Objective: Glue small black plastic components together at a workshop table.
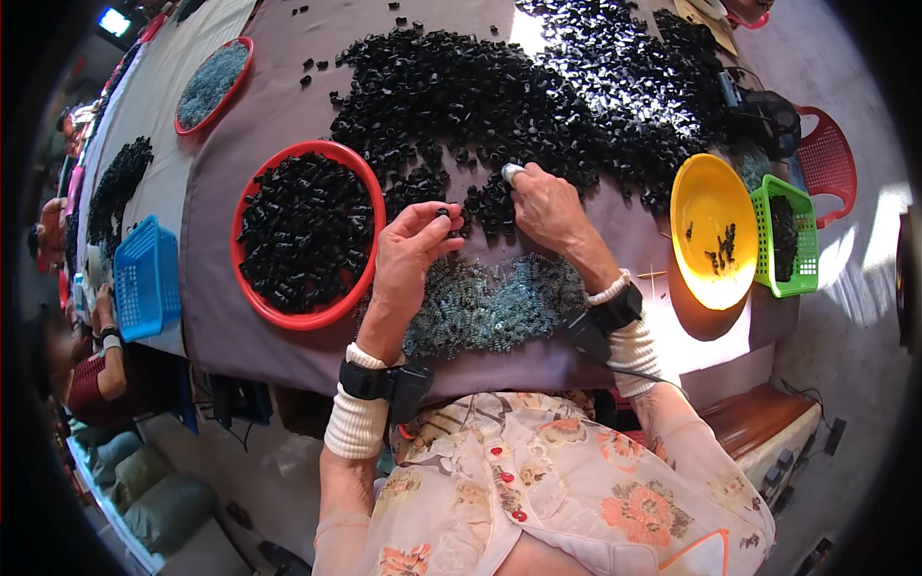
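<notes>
My left hand (408,250) pinches a small black plastic piece (443,213) between thumb and fingertips, to the right of the red basin. My right hand (552,211), with a white wrap on one finger, is bent down at the near edge of the black pieces. Its fingers are drawn together, and what they hold, if anything, is hidden. Between the hands lies a small cluster of black pieces (492,209). Nearer to me, under both wrists, spreads a heap of small clear greenish pieces (490,312).
A red basin (376,206) full of black parts stands left. The large black pile (461,96) covers the far table. At right are a yellow plate (706,197) with a few pieces, a green basket (809,252) and a small fan (768,123). A blue basket (144,278) sits left, near another person.
</notes>
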A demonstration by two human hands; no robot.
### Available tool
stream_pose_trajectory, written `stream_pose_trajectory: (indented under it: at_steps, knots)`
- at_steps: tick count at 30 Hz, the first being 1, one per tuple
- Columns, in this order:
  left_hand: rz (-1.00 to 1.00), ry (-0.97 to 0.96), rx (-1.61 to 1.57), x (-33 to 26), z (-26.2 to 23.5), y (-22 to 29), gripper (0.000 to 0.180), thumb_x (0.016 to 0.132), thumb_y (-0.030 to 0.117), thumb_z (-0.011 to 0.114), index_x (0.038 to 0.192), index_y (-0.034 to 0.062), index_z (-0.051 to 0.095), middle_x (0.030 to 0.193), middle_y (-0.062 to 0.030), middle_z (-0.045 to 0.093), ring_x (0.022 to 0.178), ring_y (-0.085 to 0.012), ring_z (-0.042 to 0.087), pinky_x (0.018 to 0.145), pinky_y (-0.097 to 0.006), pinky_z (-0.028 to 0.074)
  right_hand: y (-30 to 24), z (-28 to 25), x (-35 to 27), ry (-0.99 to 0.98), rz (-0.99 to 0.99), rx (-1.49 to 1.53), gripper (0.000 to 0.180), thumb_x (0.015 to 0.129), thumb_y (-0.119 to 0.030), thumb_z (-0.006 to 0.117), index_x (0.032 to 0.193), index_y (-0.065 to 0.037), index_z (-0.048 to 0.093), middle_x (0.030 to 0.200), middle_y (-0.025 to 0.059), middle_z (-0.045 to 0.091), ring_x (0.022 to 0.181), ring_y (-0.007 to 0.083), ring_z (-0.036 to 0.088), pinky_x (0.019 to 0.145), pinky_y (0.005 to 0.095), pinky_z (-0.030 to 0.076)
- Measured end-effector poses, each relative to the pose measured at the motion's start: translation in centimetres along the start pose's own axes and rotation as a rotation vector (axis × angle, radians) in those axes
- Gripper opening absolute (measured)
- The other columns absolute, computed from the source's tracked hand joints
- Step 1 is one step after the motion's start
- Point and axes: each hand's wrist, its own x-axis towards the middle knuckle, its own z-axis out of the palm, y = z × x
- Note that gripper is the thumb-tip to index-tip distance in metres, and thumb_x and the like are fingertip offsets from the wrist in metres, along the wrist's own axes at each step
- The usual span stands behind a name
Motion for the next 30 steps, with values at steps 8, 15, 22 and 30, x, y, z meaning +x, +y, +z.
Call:
stream_pose_trajectory:
  at_steps: [8,15,22,30]
  knots:
    - [0.024,0.093,-0.031,-0.4,-1.0,0.6,0.020,0.089,0.006,0.055,0.108,0.0002,0.056,0.102,-0.0124,0.063,0.092,-0.0214,0.063,0.076,-0.033,0.055,0.8,-1.0,-0.7,0.262,-0.114,0.284,0.012,0.081,-0.008,0.054,0.085,0.003,0.057,0.086,0.0188,0.061,0.077,0.0371,0.060,0.069,0.0403,0.050]
    - [0.016,0.128,-0.058,-0.4,-1.1,0.9,0.020,0.087,0.009,0.060,0.106,0.0011,0.059,0.094,-0.0079,0.065,0.084,-0.0157,0.063,0.071,-0.028,0.054,1.2,-0.5,-3.0,0.050,-0.040,0.205,0.011,0.080,-0.009,0.057,0.083,0.001,0.056,0.079,0.0182,0.057,0.074,0.0370,0.058,0.064,0.0433,0.046]
    - [0.054,0.119,0.006,-1.0,-0.6,0.5,0.021,0.086,0.008,0.061,0.106,0.0017,0.060,0.091,-0.0069,0.064,0.078,-0.0138,0.063,0.069,-0.026,0.053,-0.3,-1.0,-1.3,0.135,-0.075,0.409,0.012,0.081,-0.009,0.057,0.088,0.000,0.062,0.086,0.0171,0.061,0.078,0.0364,0.059,0.067,0.0408,0.048]
    - [0.044,0.051,-0.019,-1.1,0.1,0.2,0.022,0.087,0.009,0.060,0.108,0.0008,0.058,0.092,-0.0097,0.065,0.079,-0.0157,0.064,0.073,-0.028,0.053,1.7,-1.6,-3.4,0.030,-0.022,0.324,0.011,0.078,-0.008,0.058,0.086,0.000,0.060,0.082,0.0164,0.059,0.077,0.0359,0.058,0.067,0.0399,0.047]
